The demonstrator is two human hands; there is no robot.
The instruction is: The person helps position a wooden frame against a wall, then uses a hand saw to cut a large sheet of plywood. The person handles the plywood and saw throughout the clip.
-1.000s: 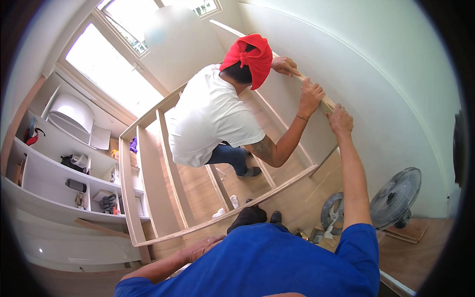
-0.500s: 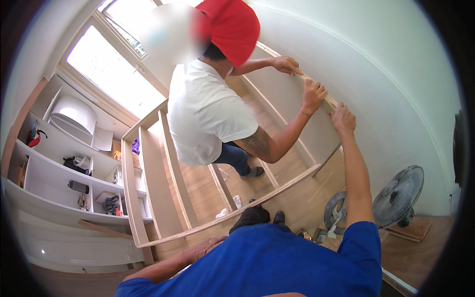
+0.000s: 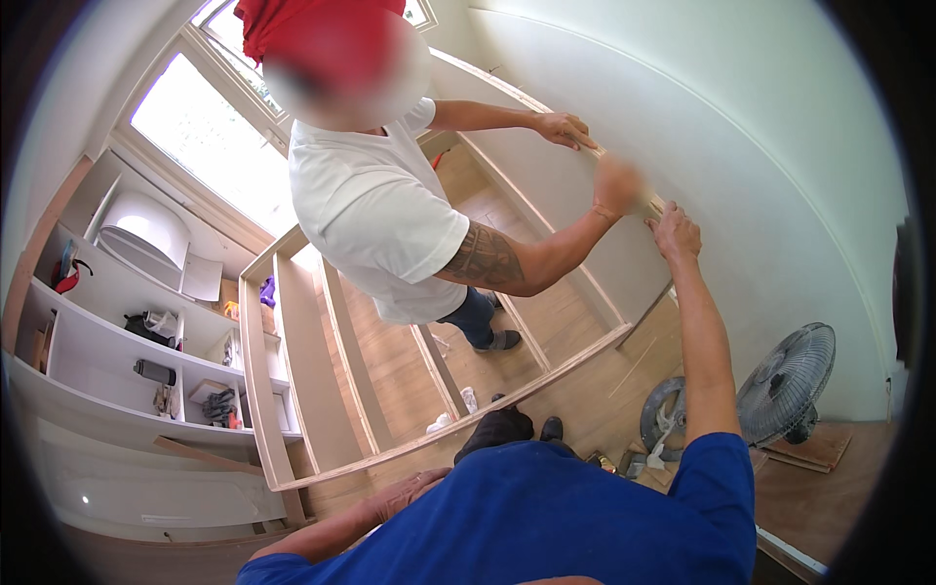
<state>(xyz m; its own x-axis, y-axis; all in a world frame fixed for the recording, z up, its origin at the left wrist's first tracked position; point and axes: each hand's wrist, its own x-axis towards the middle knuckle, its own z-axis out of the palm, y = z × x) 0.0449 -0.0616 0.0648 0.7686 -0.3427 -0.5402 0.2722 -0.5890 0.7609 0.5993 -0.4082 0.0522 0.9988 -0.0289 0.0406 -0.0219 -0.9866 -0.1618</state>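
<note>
A large open wooden frame (image 3: 448, 426) with several cross-pieces spreads across the middle. At its right side, beside the wall, rises a pale panel (image 3: 575, 210) with a wooden top edge. My right arm reaches forward, and my right hand (image 3: 675, 234) is closed over the near end of that edge. Lower left, my left hand (image 3: 411, 490) lies flat against my side by the blue shirt, its fingers partly hidden. A co-worker (image 3: 380, 214) in a white shirt and red cap stands within the frame. Both the co-worker's hands (image 3: 564, 129) are on the same edge, just beyond mine.
White shelving (image 3: 107, 375) with tools and a bottle lines the left, near a bright window (image 3: 210, 136). To my right stand a grey fan (image 3: 788, 385) and a round grey ring (image 3: 665, 419), with small items by my feet. Brown boards (image 3: 814, 447) lie behind the fan.
The co-worker's head and upper body have shifted left and turned toward me. The co-worker's nearer hand has moved slightly on the edge. My hands stay about where they were.
</note>
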